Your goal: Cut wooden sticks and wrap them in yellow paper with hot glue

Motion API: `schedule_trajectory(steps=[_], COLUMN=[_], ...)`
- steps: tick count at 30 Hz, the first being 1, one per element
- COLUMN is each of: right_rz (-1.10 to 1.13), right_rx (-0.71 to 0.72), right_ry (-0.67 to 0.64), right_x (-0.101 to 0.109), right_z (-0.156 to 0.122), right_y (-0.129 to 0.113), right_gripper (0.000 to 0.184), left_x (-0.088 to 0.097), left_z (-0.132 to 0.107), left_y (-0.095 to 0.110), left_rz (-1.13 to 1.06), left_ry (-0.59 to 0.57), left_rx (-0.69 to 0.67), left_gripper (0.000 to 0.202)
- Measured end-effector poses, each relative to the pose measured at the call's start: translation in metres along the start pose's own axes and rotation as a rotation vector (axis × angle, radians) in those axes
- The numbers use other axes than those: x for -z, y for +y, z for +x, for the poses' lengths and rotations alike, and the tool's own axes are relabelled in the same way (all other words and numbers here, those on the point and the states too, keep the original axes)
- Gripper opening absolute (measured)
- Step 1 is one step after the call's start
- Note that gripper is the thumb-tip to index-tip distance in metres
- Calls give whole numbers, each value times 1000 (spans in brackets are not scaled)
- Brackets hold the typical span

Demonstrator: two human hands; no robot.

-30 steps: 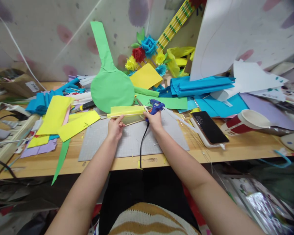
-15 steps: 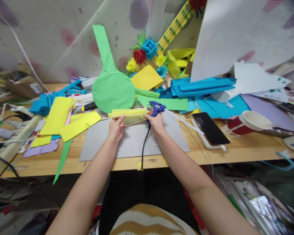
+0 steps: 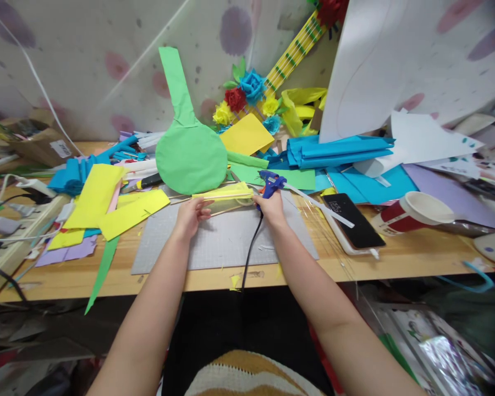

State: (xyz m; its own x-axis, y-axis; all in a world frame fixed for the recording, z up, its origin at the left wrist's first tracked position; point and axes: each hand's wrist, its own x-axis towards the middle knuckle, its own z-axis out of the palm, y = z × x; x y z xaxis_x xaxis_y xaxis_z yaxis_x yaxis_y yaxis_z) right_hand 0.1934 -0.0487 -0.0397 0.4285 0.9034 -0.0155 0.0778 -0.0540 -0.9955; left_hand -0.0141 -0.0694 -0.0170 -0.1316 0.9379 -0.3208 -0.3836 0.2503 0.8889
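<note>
My right hand (image 3: pixel 269 207) grips a blue hot-glue gun (image 3: pixel 269 182), its nozzle pointing left at the right end of a folded yellow paper strip (image 3: pixel 223 193). A black cord (image 3: pixel 249 254) runs from the gun down over the table edge. My left hand (image 3: pixel 191 213) lies under the strip's left end, fingers curled around a thin wooden stick that runs along the strip. Both hands are over a grey cutting mat (image 3: pixel 226 239).
A green paddle-shaped paper (image 3: pixel 190 148), yellow sheets (image 3: pixel 103 201), blue paper stacks (image 3: pixel 338 148) and paper flowers (image 3: pixel 247 93) crowd the back of the wooden table (image 3: pixel 396 253). A phone (image 3: pixel 350 220) and a tipped red paper cup (image 3: pixel 412 212) lie to the right. Cables lie at the far left.
The glue gun and my right hand have shifted slightly right. The yellow strip has moved right with them. My left hand has slid lower under the strip's left end.
</note>
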Motion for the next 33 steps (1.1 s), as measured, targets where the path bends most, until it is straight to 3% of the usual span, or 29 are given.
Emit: schedule_trajectory(steps=[8, 13, 15, 19, 21, 28, 33], right_rz=[-4, 195, 153, -142, -268, -360, -365], right_rx=[47, 175, 212, 159, 147, 300, 316], right_ry=[55, 174, 53, -453, -578, -510, -468], right_x=[12, 20, 23, 24, 21, 7, 3], right_z=[16, 10, 1, -22, -32, -47, -47], right_y=[5, -18, -30, -38, -35, -23, -17], right_gripper=[43, 34, 29, 37, 39, 35, 36], left_x=[9, 8, 8, 7, 6, 3, 3], left_z=[1, 3, 4, 6, 6, 3, 3], left_y=[4, -2, -5, -9, -9, -9, -10], left_rz=[170, 211, 222, 226, 236, 296, 307], left_ry=[22, 35, 22, 15, 6, -33, -44], left_rx=[-29, -77, -70, -64, -64, -102, -125], left_gripper=[15, 8, 6, 8, 8, 7, 8])
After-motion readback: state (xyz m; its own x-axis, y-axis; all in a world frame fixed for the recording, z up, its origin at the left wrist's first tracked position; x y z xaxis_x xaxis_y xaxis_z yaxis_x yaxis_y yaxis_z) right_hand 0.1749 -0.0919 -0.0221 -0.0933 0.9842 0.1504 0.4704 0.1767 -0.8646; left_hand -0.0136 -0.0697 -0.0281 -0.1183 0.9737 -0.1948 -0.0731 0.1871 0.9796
